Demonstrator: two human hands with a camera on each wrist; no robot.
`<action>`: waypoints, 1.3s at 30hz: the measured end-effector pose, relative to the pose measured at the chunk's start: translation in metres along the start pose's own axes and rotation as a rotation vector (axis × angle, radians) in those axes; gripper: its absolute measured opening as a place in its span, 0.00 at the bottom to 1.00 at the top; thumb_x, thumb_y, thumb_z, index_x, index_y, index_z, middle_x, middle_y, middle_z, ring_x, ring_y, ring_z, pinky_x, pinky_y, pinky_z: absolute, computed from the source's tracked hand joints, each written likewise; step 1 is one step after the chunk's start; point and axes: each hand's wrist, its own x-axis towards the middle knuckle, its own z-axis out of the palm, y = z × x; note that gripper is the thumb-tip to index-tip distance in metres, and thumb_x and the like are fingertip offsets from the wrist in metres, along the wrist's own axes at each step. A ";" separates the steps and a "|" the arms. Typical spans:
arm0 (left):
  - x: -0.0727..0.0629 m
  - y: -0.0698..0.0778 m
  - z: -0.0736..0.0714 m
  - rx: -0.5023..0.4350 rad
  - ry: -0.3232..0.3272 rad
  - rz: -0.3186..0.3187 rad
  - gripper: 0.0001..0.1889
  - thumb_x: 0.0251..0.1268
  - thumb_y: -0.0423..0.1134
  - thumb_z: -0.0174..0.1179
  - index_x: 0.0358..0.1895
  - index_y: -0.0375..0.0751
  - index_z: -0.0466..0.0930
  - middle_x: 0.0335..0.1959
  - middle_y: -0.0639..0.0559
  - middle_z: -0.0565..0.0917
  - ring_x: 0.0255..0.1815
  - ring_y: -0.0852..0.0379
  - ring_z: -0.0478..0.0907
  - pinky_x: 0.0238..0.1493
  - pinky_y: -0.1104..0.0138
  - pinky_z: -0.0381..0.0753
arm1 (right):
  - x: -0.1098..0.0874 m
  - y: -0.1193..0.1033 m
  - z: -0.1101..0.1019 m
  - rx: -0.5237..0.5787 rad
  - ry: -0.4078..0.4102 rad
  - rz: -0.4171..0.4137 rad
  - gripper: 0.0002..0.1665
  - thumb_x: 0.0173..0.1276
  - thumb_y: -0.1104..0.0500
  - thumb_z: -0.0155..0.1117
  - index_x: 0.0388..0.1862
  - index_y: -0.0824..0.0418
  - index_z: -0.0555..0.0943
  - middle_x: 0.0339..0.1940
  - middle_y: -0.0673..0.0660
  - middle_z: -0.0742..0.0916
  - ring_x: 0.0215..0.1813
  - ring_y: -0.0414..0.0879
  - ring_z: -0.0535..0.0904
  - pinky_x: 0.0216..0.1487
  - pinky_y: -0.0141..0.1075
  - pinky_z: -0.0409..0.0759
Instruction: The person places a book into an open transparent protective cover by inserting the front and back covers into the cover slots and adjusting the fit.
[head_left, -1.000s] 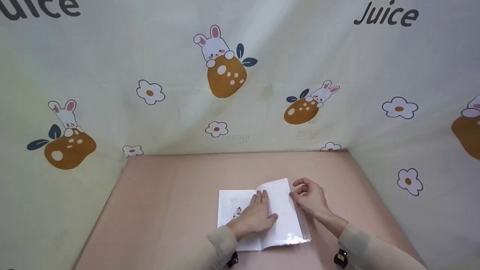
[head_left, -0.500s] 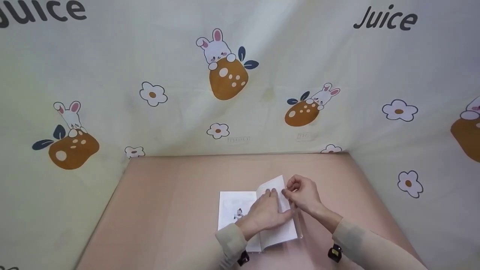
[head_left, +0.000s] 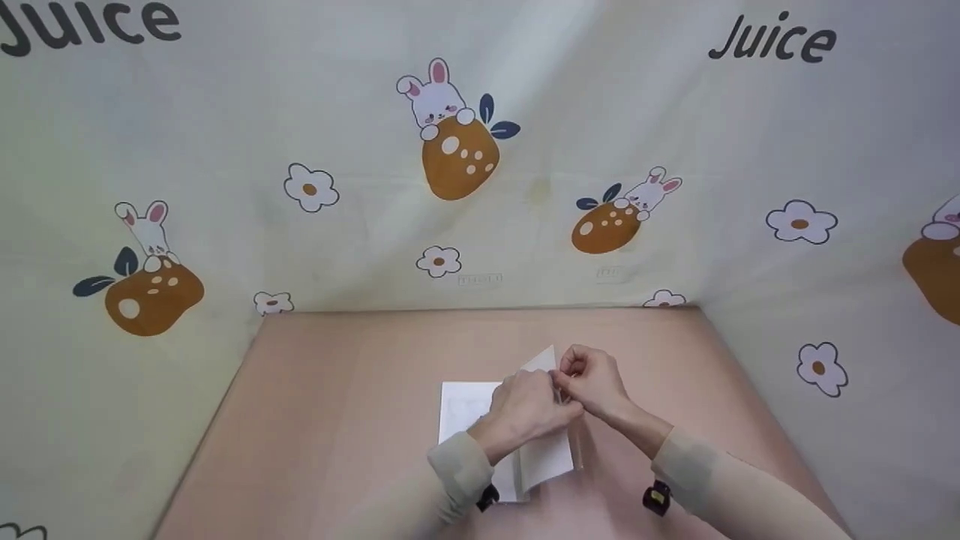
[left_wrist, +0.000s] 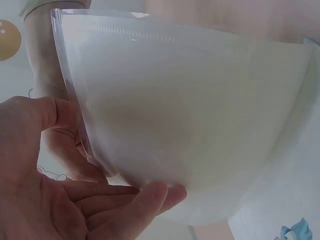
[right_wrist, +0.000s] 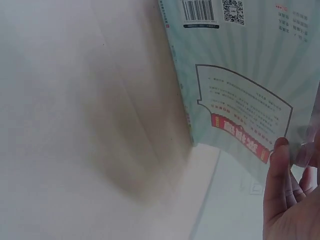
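An open book [head_left: 466, 401] with white inner pages lies on the table, its right-hand cover leaf raised and bent. A clear plastic book cover [left_wrist: 70, 75] runs along that leaf's outer edge. My left hand [head_left: 525, 409] is over the leaf, fingers bent against its white inner side and thumb at the outer edge. My right hand [head_left: 596, 382] pinches the plastic at the leaf's upper outer corner, close to the left fingers. In the right wrist view, the light-green back cover [right_wrist: 240, 75] shows a barcode and printed text, with right fingertips [right_wrist: 281, 145] on it.
The pinkish table [head_left: 337, 390] extends around the book. A pale curtain [head_left: 360, 127] printed with rabbits, fruit and flowers stands behind and on both sides. Dark wrist devices [head_left: 657, 496] sit below the sleeves.
The raised leaf has tilted further up and leftward. My right hand has moved left with its edge. My left fingers, flat on the page before, are now bent, near the right hand.
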 end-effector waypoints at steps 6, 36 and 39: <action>-0.002 -0.007 -0.011 -0.017 -0.001 -0.047 0.27 0.65 0.59 0.66 0.15 0.58 0.63 0.13 0.64 0.64 0.16 0.62 0.66 0.18 0.69 0.61 | -0.001 0.003 -0.001 0.103 -0.065 0.034 0.14 0.83 0.59 0.70 0.41 0.72 0.83 0.34 0.69 0.94 0.28 0.39 0.90 0.29 0.27 0.86; -0.022 -0.090 -0.051 -0.148 -0.092 -0.256 0.04 0.66 0.29 0.68 0.41 0.33 0.86 0.27 0.47 0.84 0.18 0.57 0.80 0.17 0.71 0.74 | -0.010 0.035 -0.009 -0.179 -0.044 0.074 0.10 0.73 0.63 0.76 0.50 0.65 0.90 0.44 0.56 0.95 0.46 0.45 0.90 0.50 0.30 0.85; -0.026 -0.100 -0.049 -0.113 -0.100 -0.291 0.05 0.66 0.29 0.70 0.41 0.33 0.86 0.26 0.47 0.83 0.18 0.57 0.78 0.16 0.71 0.73 | -0.011 0.037 -0.008 -0.197 -0.044 0.074 0.11 0.72 0.64 0.76 0.50 0.66 0.90 0.43 0.55 0.95 0.45 0.44 0.89 0.49 0.30 0.85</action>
